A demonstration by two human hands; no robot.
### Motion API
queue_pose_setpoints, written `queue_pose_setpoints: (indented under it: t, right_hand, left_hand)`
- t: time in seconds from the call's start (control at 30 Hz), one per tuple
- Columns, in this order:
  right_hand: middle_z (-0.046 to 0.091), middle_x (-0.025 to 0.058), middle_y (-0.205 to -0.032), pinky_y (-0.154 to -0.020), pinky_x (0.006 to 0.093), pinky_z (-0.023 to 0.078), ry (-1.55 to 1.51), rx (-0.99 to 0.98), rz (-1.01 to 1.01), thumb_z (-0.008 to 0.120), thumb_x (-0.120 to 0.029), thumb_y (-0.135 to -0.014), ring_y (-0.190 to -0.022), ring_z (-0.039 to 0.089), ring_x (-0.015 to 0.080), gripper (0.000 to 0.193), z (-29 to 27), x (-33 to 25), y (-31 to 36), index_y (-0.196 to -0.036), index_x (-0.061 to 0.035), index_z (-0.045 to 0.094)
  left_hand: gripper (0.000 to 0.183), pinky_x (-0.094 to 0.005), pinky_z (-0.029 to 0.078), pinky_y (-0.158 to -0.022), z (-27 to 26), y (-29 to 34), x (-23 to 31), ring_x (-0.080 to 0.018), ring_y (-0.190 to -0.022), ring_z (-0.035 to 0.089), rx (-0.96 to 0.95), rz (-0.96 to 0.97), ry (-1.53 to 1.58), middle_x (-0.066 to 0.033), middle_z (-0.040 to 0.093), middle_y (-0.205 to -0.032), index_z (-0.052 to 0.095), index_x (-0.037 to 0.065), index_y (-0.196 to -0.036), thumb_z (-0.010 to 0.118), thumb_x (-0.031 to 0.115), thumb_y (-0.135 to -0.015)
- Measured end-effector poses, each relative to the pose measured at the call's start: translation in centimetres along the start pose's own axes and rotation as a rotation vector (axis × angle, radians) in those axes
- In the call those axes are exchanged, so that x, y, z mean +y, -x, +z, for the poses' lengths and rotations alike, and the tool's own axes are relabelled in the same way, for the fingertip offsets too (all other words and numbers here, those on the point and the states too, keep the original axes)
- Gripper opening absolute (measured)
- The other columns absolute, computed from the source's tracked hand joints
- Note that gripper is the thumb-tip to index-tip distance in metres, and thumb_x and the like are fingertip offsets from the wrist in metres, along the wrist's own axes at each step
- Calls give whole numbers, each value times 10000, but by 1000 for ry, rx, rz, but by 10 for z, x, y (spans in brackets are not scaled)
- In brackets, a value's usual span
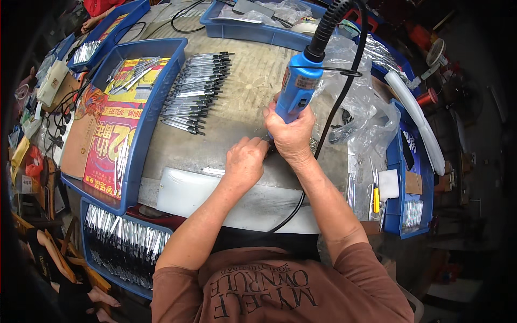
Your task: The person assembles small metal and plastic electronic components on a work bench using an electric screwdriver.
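Note:
My right hand [293, 132] is wrapped round a blue electric screwdriver [295, 89], held tilted with its black cable end up and away from me. The lower end of the tool is hidden by my fingers. Close beside it, my left hand [245, 161] is closed, its fingertips pressed together by the tool's tip. Whatever they pinch is covered by the hands. To the left of the tool, several pens [196, 89] with clear barrels and black ends lie in a neat row on the worktable [250, 64]. Small metal parts [314, 144] show behind my right wrist.
A blue tray [183, 51] with loose pens stands left; another tray [86, 253] packed with pens sits lower. Crumpled plastic bags [350, 81] and a yellow-handled tool [376, 199] lie right. The black cable [328, 126] hangs across my right forearm. Another person's hand [91, 24] shows far left.

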State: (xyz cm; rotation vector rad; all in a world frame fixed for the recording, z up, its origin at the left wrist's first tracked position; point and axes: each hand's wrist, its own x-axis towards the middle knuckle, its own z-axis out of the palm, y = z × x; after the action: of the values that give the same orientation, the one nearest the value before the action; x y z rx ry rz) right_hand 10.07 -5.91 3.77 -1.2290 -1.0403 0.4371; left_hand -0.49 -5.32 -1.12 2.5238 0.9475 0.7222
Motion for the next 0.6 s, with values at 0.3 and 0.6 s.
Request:
queue_pose_setpoints:
  t: [0.3,0.6]
  right_hand:
    - [490,56,-731,-520,254,442,-246,118,-20,602,5,-666,-595,508,123,334,-12,-23,19,-958,-8,439]
    - [501,68,-733,-506,288,456,-457,280,-45,599,-6,-669,-613,522,144,305,-42,-16,14,-933,11,446]
  left_hand:
    - [56,-402,433,-606,-2,2,-1,-271,-727,519,-18,-9,9,-77,541,-727,542,57,-733,555,46,-679]
    - [100,-386,427,-622,-42,11,-21,-268,-755,531,-113,73,-37,-77,534,-730,535,50,-751,595,90,-681]
